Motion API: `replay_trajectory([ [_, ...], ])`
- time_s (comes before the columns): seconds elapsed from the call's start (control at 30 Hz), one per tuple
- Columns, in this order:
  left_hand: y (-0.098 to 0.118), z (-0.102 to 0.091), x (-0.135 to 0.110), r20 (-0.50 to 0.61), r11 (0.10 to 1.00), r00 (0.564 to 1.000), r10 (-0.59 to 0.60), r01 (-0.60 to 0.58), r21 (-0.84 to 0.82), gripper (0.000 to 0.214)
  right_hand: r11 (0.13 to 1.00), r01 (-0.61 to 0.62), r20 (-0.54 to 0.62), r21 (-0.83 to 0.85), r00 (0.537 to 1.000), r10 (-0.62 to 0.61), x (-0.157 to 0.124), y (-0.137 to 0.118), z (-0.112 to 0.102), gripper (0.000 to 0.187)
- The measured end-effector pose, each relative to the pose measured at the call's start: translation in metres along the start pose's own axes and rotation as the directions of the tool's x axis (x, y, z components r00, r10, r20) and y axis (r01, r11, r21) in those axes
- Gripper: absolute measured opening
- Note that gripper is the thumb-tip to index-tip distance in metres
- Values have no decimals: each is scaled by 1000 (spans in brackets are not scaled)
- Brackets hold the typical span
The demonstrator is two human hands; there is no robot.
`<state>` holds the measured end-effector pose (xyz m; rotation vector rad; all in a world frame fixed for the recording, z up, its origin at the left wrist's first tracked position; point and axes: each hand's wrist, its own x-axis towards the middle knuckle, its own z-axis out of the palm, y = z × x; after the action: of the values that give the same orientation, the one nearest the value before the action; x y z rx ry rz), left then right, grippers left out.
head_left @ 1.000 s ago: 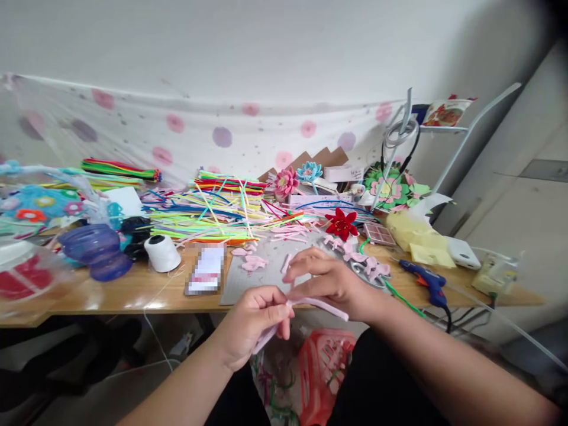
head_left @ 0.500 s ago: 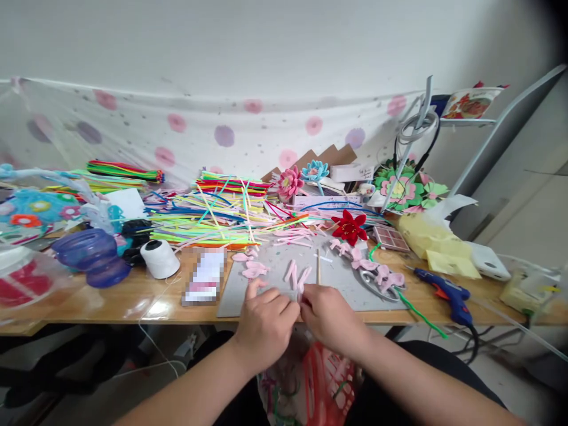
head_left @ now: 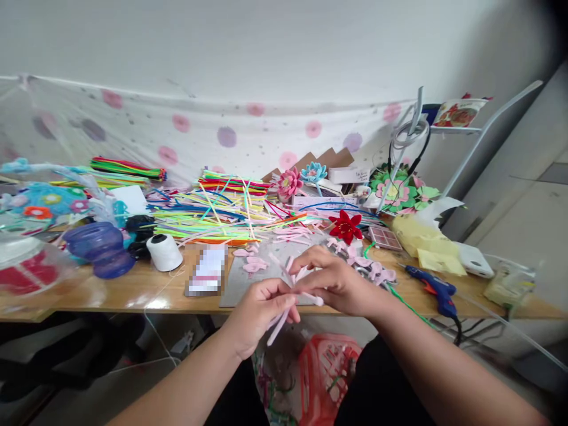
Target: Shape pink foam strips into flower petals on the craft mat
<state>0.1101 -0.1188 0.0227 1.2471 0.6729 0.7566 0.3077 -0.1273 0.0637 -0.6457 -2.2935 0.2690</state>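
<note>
Since the frame half a second ago, both hands are turning over from their palm-down reach: the left hand (head_left: 264,305) is now showing its thumb side, and the right hand (head_left: 339,284) is arching with fingers bent. The left hand is pinching pink fuzzy strips (head_left: 277,329) between thumb and fingers; the right hand is closing narrowly on them from the right. The strips are splaying out above the near edge of the grey mat (head_left: 237,287) on the bench (head_left: 171,302).

Below, a red basket (head_left: 305,378) is holding pale scraps and bits of green. At the left, a red-and-white tub (head_left: 24,266) is standing inside clear plastic, its contents hidden, and a translucent blue vase (head_left: 100,251) is standing to its right. At the far right, a printed bowl (head_left: 459,113) is resting on a shelf (head_left: 455,131), its inside hidden.
</note>
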Motion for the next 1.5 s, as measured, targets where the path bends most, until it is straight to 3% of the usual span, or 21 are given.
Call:
replay_trajectory([
  [0.17, 1, 6, -3, 19, 997, 1000, -8, 9, -81, 16, 989, 23, 62, -144, 998, -14, 8, -13, 5, 10],
  [0.23, 1, 8, -2, 3, 1000, 1000, -12, 12, -16, 16, 960, 22, 117, -278, 993, 11, 6, -18, 7, 13],
  [0.3, 0, 9, 0, -26, 985, 999, 35, -31, 167, 17, 895, 44, 163, -443, 986, 32, 3, -22, 11, 16],
  [0.37, -2, 10, 3, -57, 876, 979, 196, -149, 458, 19, 816, 29, 169, -577, 982, 84, -2, -23, 18, 18],
  [0.43, -7, 11, 7, -47, 663, 919, 392, -247, 706, 21, 778, -60, 104, -625, 982, 160, -5, -22, 25, 17],
  [0.5, -13, 12, 11, -62, 550, 868, 493, -256, 795, 22, 796, -186, 17, -576, 971, 239, -6, -18, 29, 13],
  [0.57, -18, 14, 14, -137, 650, 877, 461, -229, 724, 18, 840, -299, -33, -452, 947, 319, -5, -14, 28, 7],
  [0.67, -24, 16, 19, -230, 890, 929, 290, -174, 421, 18, 882, -406, -52, -239, 913, 406, -6, -7, 25, 7],
  [0.73, -24, 17, 21, -268, 956, 936, 227, -163, 243, 17, 889, -424, -98, -172, 905, 413, -8, -5, 24, 11],
  [0.83, -23, 18, 23, -386, 969, 889, 246, -220, 112, 14, 870, -419, -213, -259, 904, 371, -12, -6, 31, 14],
  [0.93, -21, 20, 24, -477, 963, 843, 248, -270, 23, 18, 816, -386, -253, -431, 919, 301, -14, -12, 48, 18],
  [1.1, -13, 21, 22, -531, 931, 842, 95, -264, -252, 22, 764, -284, -213, -579, 958, 195, -15, -28, 83, 23],
  [1.2, -7, 16, 18, -529, 937, 838, 135, -282, -207, 23, 874, -182, -152, -451, 980, 126, -16, -34, 89, 22],
  [1.27, -5, 12, 13, -469, 947, 854, 225, -305, -101, 25, 955, -147, -226, -258, 970, 88, -15, -34, 82, 19],
  [1.33, -4, 10, 9, -359, 959, 897, 259, -283, -16, 26, 976, -193, -407, -100, 903, 136, -11, -31, 70, 17],
  [1.4, -4, 11, 5, -247, 971, 939, 239, -229, 70, 24, 966, -257, -483, -42, 851, 205, -6, -25, 56, 13],
  [1.5, -4, 14, 2, -143, 959, 967, 210, -175, 225, 20, 954, -298, -357, -29, 895, 268, -2, -17, 41, 12],
])
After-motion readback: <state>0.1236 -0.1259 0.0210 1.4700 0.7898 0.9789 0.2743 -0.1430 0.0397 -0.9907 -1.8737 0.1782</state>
